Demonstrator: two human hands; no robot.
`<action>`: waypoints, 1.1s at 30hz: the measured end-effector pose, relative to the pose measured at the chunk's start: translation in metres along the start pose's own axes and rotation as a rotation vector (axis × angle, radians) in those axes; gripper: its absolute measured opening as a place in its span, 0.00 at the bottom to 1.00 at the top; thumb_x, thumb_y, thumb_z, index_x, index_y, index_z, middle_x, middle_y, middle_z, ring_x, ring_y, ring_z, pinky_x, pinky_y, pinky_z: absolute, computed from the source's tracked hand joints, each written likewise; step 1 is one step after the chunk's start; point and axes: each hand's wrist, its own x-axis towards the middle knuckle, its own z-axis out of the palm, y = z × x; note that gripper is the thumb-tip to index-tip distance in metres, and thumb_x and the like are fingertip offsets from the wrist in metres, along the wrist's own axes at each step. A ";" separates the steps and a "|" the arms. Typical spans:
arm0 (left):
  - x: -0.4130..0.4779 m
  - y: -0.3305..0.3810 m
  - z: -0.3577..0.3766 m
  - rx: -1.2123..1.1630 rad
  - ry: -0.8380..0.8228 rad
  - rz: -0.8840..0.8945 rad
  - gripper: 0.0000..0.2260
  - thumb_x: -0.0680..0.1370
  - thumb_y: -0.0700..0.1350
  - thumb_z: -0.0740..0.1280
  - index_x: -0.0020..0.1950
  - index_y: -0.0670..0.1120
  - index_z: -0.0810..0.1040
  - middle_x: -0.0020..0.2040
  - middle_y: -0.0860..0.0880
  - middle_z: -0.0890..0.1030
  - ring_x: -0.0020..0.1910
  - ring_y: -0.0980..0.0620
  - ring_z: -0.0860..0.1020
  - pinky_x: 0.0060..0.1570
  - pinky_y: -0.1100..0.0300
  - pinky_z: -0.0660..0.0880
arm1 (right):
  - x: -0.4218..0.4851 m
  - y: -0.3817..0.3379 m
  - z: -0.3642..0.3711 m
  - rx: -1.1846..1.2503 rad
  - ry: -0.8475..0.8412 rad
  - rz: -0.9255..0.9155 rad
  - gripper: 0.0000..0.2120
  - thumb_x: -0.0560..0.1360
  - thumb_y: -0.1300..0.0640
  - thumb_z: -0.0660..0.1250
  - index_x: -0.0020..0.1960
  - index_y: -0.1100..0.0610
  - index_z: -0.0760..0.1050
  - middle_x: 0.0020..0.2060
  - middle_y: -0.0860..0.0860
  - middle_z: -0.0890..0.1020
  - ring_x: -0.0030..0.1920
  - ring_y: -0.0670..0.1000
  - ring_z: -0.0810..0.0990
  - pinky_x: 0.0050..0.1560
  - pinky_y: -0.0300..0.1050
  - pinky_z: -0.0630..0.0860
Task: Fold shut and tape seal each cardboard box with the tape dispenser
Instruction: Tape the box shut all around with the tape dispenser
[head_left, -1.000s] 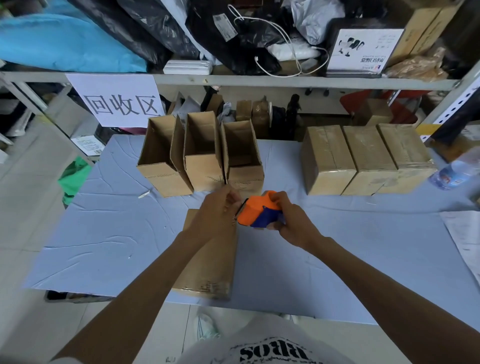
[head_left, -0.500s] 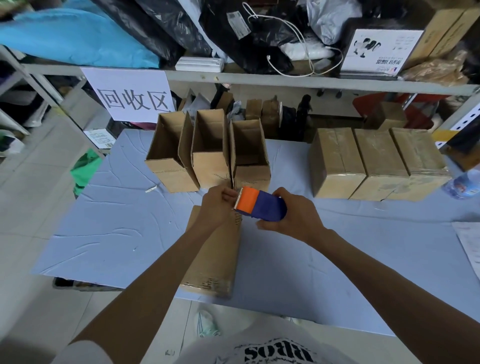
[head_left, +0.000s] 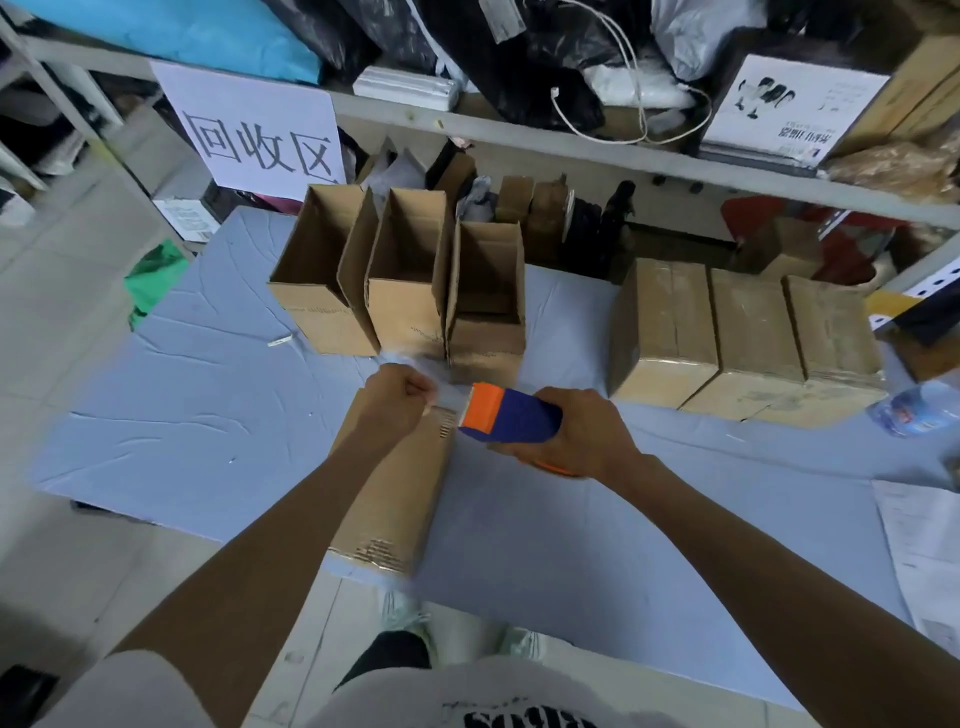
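Note:
My right hand (head_left: 587, 434) grips an orange and blue tape dispenser (head_left: 506, 418) just above the far end of a closed cardboard box (head_left: 395, 493) lying on the blue table (head_left: 182, 415). My left hand (head_left: 395, 397) pinches the clear tape end (head_left: 449, 400) pulled out from the dispenser's orange mouth. Three open boxes (head_left: 410, 280) stand in a row at the back left. Three taped boxes (head_left: 743, 338) sit side by side at the back right.
A shelf (head_left: 571, 150) crammed with bags and cartons runs behind the table, with a white paper sign (head_left: 254, 130) hanging from it. A water bottle (head_left: 914, 410) lies at the right edge, and paper sheets (head_left: 924, 551) lie nearer on the right.
The dispenser turned so its blue body faces up and shifted slightly right. My left hand drew a short length of tape out to the left.

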 end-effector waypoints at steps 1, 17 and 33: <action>0.000 0.000 0.001 0.003 0.003 -0.011 0.09 0.75 0.38 0.66 0.43 0.50 0.82 0.41 0.52 0.81 0.43 0.53 0.79 0.45 0.60 0.76 | 0.000 0.001 -0.003 -0.007 -0.007 -0.003 0.27 0.64 0.41 0.76 0.57 0.53 0.75 0.48 0.49 0.83 0.42 0.41 0.75 0.39 0.27 0.66; 0.030 0.002 -0.013 -0.021 -0.092 -0.063 0.10 0.70 0.40 0.73 0.34 0.54 0.80 0.38 0.55 0.82 0.41 0.54 0.81 0.48 0.57 0.80 | -0.002 0.031 -0.007 -0.075 -0.039 0.169 0.29 0.63 0.42 0.77 0.57 0.55 0.75 0.50 0.50 0.83 0.49 0.50 0.80 0.47 0.37 0.72; 0.027 0.003 -0.009 -0.133 -0.044 -0.176 0.08 0.71 0.43 0.74 0.36 0.53 0.77 0.44 0.48 0.81 0.42 0.51 0.80 0.45 0.53 0.79 | 0.005 0.032 -0.001 -0.068 -0.028 0.163 0.30 0.64 0.42 0.76 0.60 0.55 0.73 0.52 0.51 0.82 0.51 0.50 0.80 0.48 0.37 0.72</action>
